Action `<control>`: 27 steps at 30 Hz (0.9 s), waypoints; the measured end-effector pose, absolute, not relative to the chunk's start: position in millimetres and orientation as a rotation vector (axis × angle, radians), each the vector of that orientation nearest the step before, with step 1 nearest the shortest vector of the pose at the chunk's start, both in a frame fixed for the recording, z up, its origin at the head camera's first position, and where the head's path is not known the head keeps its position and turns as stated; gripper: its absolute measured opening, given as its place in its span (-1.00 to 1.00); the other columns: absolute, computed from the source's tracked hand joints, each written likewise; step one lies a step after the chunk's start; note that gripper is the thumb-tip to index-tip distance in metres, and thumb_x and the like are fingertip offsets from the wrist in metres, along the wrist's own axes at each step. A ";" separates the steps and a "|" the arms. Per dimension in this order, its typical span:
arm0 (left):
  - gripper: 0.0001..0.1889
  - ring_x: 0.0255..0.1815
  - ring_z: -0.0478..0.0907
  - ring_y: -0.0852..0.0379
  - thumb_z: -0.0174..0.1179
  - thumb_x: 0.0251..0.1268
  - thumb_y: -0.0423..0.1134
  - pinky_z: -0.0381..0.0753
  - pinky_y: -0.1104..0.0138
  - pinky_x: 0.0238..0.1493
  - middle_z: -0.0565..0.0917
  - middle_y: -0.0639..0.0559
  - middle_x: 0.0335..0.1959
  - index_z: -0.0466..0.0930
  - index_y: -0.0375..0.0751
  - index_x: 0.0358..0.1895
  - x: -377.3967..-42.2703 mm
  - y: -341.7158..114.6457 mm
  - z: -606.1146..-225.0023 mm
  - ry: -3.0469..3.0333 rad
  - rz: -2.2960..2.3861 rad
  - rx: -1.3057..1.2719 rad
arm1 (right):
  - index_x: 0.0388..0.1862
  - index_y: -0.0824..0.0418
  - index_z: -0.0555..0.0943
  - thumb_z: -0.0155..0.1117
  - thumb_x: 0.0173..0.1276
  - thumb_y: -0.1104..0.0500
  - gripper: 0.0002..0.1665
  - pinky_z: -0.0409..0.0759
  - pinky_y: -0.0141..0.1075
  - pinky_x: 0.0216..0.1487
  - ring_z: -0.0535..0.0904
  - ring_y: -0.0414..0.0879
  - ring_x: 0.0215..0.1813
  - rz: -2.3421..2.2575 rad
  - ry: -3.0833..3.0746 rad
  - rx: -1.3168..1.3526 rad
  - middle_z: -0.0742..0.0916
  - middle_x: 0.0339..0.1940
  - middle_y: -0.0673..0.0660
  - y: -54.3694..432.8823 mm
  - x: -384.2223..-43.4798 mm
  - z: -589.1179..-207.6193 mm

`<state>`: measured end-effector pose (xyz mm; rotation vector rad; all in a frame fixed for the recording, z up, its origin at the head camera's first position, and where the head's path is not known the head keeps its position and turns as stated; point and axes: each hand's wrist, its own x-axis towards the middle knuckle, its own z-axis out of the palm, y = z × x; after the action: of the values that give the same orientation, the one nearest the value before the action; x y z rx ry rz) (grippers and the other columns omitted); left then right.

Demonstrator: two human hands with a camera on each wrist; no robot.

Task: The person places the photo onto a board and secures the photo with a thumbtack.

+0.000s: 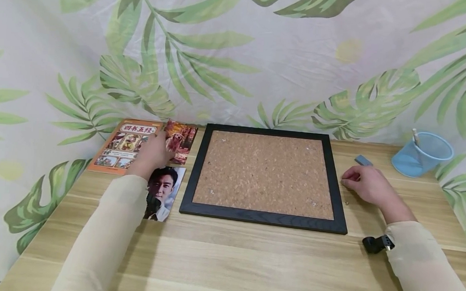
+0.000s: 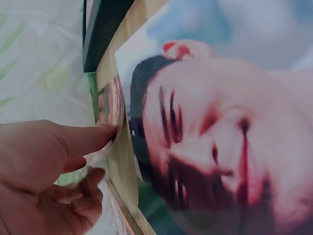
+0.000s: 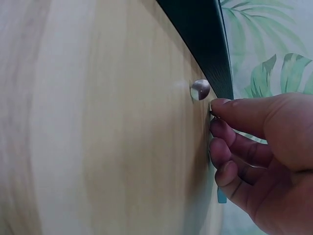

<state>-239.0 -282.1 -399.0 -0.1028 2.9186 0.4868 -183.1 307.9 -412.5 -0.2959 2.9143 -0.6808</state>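
My left hand pinches the near edge of a dog photo; in the left wrist view this photo curves up under the thumb. Just nearer lies a portrait photo of a person, flat on the table. On the right, my right hand is low by the frame's right side, thumb and index finger pinching a small thumbtack, mostly hidden by the fingertips. Another round metal thumbtack lies on the wood close to them. Between the hands is a black-framed cork board.
An orange book lies at the far left, partly under the left hand. At the back right stands a blue mesh pen cup with a pen in it. A small blue-grey block lies behind the right hand. A leaf-print curtain hangs behind.
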 end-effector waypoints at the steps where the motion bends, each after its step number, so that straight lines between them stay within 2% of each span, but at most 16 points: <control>1: -0.18 0.53 0.25 -0.63 0.22 0.58 -0.17 0.34 -0.37 0.50 0.19 -0.67 0.57 0.05 -0.53 0.68 -238.6 -282.5 -398.8 2.923 0.523 -0.088 | -0.12 0.35 0.77 0.38 0.53 0.20 -0.81 0.57 -0.12 -0.10 0.67 0.01 -0.20 -0.680 2.916 -0.299 0.80 -0.29 0.19 307.8 -183.2 -412.7; 4: -0.26 0.54 0.29 -0.56 0.17 0.61 -0.22 0.36 -0.33 0.51 0.24 -0.65 0.57 0.13 -0.53 0.66 -236.1 -283.9 -396.7 2.937 0.609 -0.035 | -0.13 0.35 0.78 0.37 0.53 0.22 -0.82 0.57 -0.12 -0.10 0.68 0.01 -0.20 -0.674 2.920 -0.305 0.80 -0.30 0.19 307.4 -183.3 -413.5; 6: -0.30 0.46 0.38 -0.51 0.13 0.63 -0.23 0.42 -0.30 0.44 0.25 -0.63 0.58 0.17 -0.51 0.65 -232.8 -284.4 -395.0 2.947 0.679 -0.014 | -0.13 0.35 0.78 0.37 0.53 0.22 -0.82 0.58 -0.12 -0.11 0.68 0.01 -0.21 -0.670 2.921 -0.306 0.80 -0.30 0.19 307.4 -183.1 -413.6; 8: -0.35 0.26 0.53 -0.45 0.09 0.66 -0.22 0.55 -0.23 0.24 0.25 -0.59 0.61 0.23 -0.48 0.64 -229.7 -286.2 -394.6 2.961 0.754 -0.010 | -0.14 0.35 0.78 0.37 0.52 0.22 -0.82 0.58 -0.11 -0.10 0.68 0.01 -0.21 -0.665 2.926 -0.307 0.81 -0.30 0.19 307.3 -182.9 -413.3; 10: -0.39 0.01 0.61 -0.30 0.06 0.68 -0.20 0.59 -0.09 -0.01 0.36 -0.54 0.56 0.30 -0.45 0.62 -225.9 -288.2 -394.5 2.984 0.817 -0.012 | -0.15 0.35 0.77 0.37 0.52 0.22 -0.82 0.58 -0.10 -0.10 0.68 0.01 -0.21 -0.659 2.928 -0.301 0.81 -0.30 0.20 307.1 -182.8 -413.2; 13: -0.42 -0.42 0.57 -0.10 0.04 0.71 -0.18 0.53 0.07 -0.34 0.60 -0.46 0.35 0.34 -0.37 0.62 -219.7 -292.3 -394.3 2.986 0.911 -0.029 | -0.14 0.36 0.77 0.36 0.54 0.21 -0.80 0.59 -0.08 -0.08 0.68 0.03 -0.20 -0.654 2.928 -0.291 0.80 -0.29 0.21 306.8 -182.7 -413.7; 15: -0.43 -0.57 0.47 0.03 0.03 0.72 -0.16 0.48 0.14 -0.44 0.69 -0.43 0.11 0.34 -0.33 0.63 -215.4 -294.5 -393.6 2.975 0.958 -0.037 | -0.12 0.38 0.76 0.34 0.56 0.20 -0.78 0.59 -0.06 -0.06 0.69 0.05 -0.18 -0.656 2.927 -0.282 0.80 -0.28 0.22 306.6 -182.3 -414.2; 17: -0.43 -0.68 0.35 0.09 0.03 0.72 -0.15 0.44 0.16 -0.50 0.70 -0.40 -0.02 0.34 -0.28 0.65 -211.2 -296.6 -392.8 2.963 0.998 -0.050 | -0.11 0.39 0.76 0.32 0.58 0.19 -0.75 0.60 -0.03 -0.05 0.69 0.07 -0.17 -0.662 2.928 -0.274 0.81 -0.26 0.24 306.0 -181.9 -414.3; 21: -0.43 -0.69 0.28 0.13 0.03 0.70 -0.12 0.42 0.15 -0.46 0.68 -0.37 -0.05 0.38 -0.23 0.63 -203.6 -299.2 -391.5 2.968 1.058 -0.053 | -0.08 0.40 0.77 0.29 0.61 0.18 -0.72 0.59 -0.01 -0.04 0.70 0.10 -0.14 -0.675 2.934 -0.252 0.81 -0.23 0.27 304.8 -180.6 -413.2; 23: -0.43 -0.58 0.36 0.06 0.01 0.71 -0.09 0.43 0.12 -0.36 0.66 -0.38 0.15 0.41 -0.25 0.62 -198.8 -299.1 -391.0 2.973 1.086 -0.036 | -0.07 0.40 0.76 0.28 0.62 0.18 -0.72 0.58 -0.03 -0.05 0.69 0.11 -0.14 -0.682 2.938 -0.238 0.81 -0.21 0.29 304.6 -179.9 -412.3; 25: -0.43 -0.55 0.37 0.06 -0.03 0.73 -0.06 0.42 0.12 -0.34 0.67 -0.38 0.11 0.42 -0.25 0.61 -193.9 -298.1 -391.1 2.965 1.117 -0.016 | -0.06 0.40 0.75 0.27 0.63 0.18 -0.72 0.56 -0.07 -0.09 0.67 0.10 -0.15 -0.699 2.951 -0.217 0.81 -0.20 0.30 304.8 -178.9 -411.0; 27: -0.44 -0.59 0.34 0.06 -0.07 0.76 -0.04 0.41 0.14 -0.40 0.71 -0.31 -0.14 0.42 -0.25 0.61 -189.0 -296.0 -390.4 2.946 1.148 0.011 | -0.06 0.41 0.74 0.25 0.64 0.19 -0.73 0.54 -0.10 -0.12 0.66 0.10 -0.17 -0.720 2.972 -0.200 0.79 -0.20 0.32 305.2 -177.7 -409.9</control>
<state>-189.0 -296.0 -390.4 0.0108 2.9457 1.1482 -177.7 305.2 -409.9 -0.1998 2.9715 -0.7197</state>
